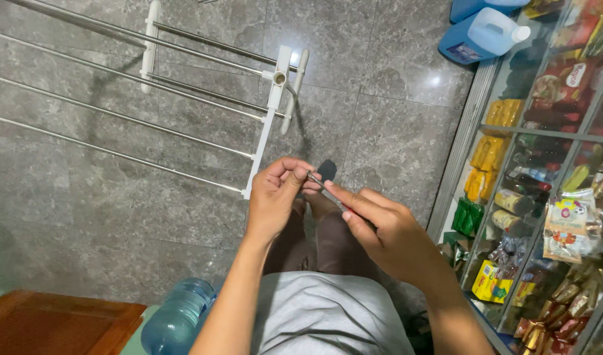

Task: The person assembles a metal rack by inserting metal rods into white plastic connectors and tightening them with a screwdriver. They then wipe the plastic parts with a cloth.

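Head view: two hands (327, 210) grip one small tool (322, 185)

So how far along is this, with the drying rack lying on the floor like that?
The drying rack lies on the grey floor with its rods seated in white end pieces. In hand: the left hand pinches something small against the tip of a thin metal tool held by the right hand. Neither touches the rack; what is left cannot be told.

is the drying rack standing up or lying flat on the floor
Lying flat. The drying rack has its metal rods and white end brackets spread across the grey floor tiles, beyond the left hand and right hand.
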